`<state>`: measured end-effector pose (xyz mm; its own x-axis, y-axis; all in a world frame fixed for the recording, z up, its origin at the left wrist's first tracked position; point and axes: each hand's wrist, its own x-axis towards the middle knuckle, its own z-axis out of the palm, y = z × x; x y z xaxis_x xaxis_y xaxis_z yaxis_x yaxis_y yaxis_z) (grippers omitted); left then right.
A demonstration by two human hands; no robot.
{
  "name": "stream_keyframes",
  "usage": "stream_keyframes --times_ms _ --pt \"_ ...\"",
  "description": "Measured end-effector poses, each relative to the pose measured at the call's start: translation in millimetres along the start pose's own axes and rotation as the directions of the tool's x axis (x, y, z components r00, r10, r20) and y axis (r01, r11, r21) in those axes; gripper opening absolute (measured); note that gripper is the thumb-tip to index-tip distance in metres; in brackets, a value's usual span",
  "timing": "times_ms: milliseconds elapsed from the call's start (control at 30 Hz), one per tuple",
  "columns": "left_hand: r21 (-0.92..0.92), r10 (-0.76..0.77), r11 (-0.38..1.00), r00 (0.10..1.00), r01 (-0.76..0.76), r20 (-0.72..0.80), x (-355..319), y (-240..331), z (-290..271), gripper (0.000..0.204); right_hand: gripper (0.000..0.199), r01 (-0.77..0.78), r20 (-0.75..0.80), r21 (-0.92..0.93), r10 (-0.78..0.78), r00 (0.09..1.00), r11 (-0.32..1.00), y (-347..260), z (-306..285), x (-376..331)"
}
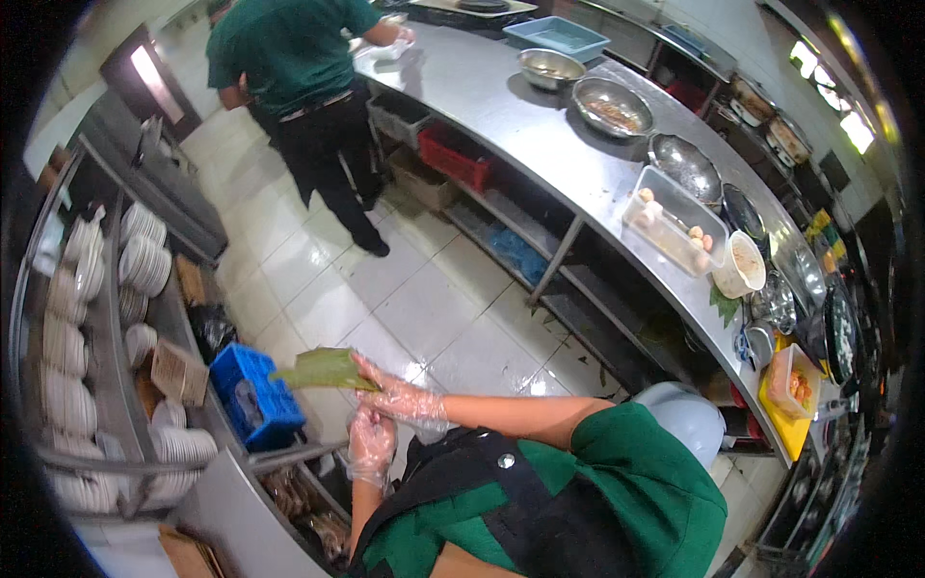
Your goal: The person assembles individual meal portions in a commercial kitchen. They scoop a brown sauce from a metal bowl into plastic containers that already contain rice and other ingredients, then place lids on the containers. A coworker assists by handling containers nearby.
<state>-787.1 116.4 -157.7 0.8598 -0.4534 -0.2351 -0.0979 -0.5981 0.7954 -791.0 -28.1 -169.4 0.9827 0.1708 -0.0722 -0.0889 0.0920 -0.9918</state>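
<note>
Both of my hands wear clear plastic gloves and are close together in front of my dark apron. My right hand grips the near end of a strip of green leaf, which looks like banana leaf. The strip points away to the left, toward the blue crate. Just below, my left hand is closed, its fingers up against the right hand. Whether part of the leaf or something else is in its fingers is hidden.
A blue crate stands beside shelves of stacked white plates. Across the aisle runs a steel counter with metal bowls and a clear tub of eggs. A person in green stands at its far end.
</note>
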Motion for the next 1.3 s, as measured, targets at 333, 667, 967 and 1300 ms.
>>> stream_keyframes --times_ms 333,667,967,1300 --pt "-0.531 0.284 0.84 0.926 -0.116 0.247 191 -23 -24 0.086 0.067 -0.222 -0.117 0.637 0.378 0.919 0.738 32 -89 134" --pt "-0.694 0.281 0.681 0.792 0.234 0.542 383 12 -49 0.11 0.056 -0.195 -0.145 0.728 0.426 0.893 0.657 5 -220 233" --pt "-0.674 -0.156 0.608 0.895 0.421 0.419 606 19 16 0.039 0.05 -0.306 -0.077 0.409 0.367 0.927 0.86 17 -359 361" --pt "0.095 0.096 0.991 0.995 -0.093 -0.02 791 104 27 0.051 0.041 -0.293 0.122 0.863 0.392 0.912 0.413 16 -559 516"
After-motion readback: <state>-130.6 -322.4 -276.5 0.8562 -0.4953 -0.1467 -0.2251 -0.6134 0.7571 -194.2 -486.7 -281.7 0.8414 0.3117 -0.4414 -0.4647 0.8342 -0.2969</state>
